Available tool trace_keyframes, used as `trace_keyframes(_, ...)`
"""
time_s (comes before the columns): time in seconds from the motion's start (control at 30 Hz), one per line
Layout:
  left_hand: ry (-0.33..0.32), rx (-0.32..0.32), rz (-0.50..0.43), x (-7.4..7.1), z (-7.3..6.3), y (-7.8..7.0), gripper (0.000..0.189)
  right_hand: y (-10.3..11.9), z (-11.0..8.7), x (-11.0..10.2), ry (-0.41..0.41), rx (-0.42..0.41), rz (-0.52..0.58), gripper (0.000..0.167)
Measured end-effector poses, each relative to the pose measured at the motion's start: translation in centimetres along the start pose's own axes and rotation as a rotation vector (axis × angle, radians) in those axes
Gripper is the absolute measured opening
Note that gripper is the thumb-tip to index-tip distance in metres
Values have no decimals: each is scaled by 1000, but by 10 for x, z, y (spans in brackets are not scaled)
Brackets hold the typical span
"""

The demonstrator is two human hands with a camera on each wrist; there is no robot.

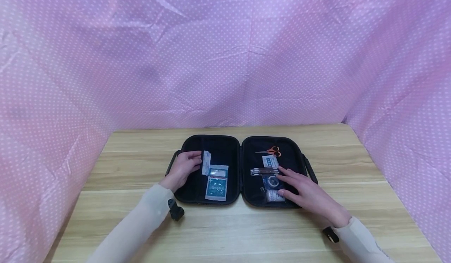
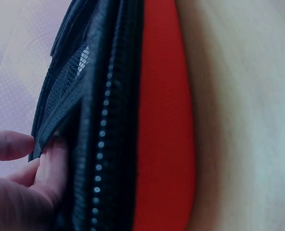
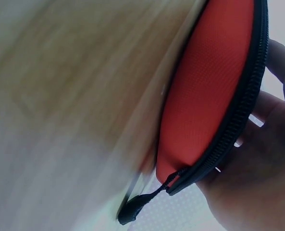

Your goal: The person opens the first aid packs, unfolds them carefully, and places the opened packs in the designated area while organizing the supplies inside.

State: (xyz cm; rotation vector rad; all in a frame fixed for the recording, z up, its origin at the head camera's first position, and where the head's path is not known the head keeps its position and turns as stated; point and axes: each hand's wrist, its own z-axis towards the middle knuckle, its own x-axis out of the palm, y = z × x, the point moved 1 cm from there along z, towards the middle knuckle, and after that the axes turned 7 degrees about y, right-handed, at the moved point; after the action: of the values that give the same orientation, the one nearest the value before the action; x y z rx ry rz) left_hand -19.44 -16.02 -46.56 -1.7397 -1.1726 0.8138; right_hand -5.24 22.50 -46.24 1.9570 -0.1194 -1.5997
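Note:
A zip case, red outside in the wrist views, lies unfolded with its black left half [image 1: 220,143] and right half [image 1: 253,143] side by side. My left hand [image 1: 183,167] pinches the edge band [image 2: 60,115] of the left mesh pocket. Beside those fingers is a narrow white packet [image 1: 206,163], with teal packets [image 1: 216,188] to its right. My right hand [image 1: 304,190] rests over the right half, fingers extended. Near its fingertips are a pack of swabs [image 1: 258,172], a blue packet [image 1: 272,182] and a wrapped white roll [image 1: 274,195].
Orange-handled scissors [image 1: 273,151] and a white packet with teal print [image 1: 269,161] lie higher in the right half. A carry strap [image 1: 311,172] sticks out at the right side. A wooden table [image 1: 225,231] bears the case, with a pink dotted cloth [image 1: 225,59] behind.

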Motion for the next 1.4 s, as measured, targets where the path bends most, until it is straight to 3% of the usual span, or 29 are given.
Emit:
trace_keyframes(0.17, -1, 20, 46, 0, -3, 0, 44, -1, 0, 1, -2, -3, -2, 58)
trace_keyframes(0.37, -1, 16, 2, 0, -7, 3, 48, -1, -1, 1, -5, -5, -4, 58)
trace_keyframes(0.67, -72, 110, 103, 8, -20, 2, 57, 0, -1, 0, -7, -7, -2, 56)
trace_keyframes(0.87, -99, 139, 115, 10, -24, 4, 58, -1, 0, 0, -17, -24, -9, 56)
trace_keyframes(1.4, -88, 156, 131, 13, -21, 8, 66, -1, 0, -1, -11, -16, 0, 55)
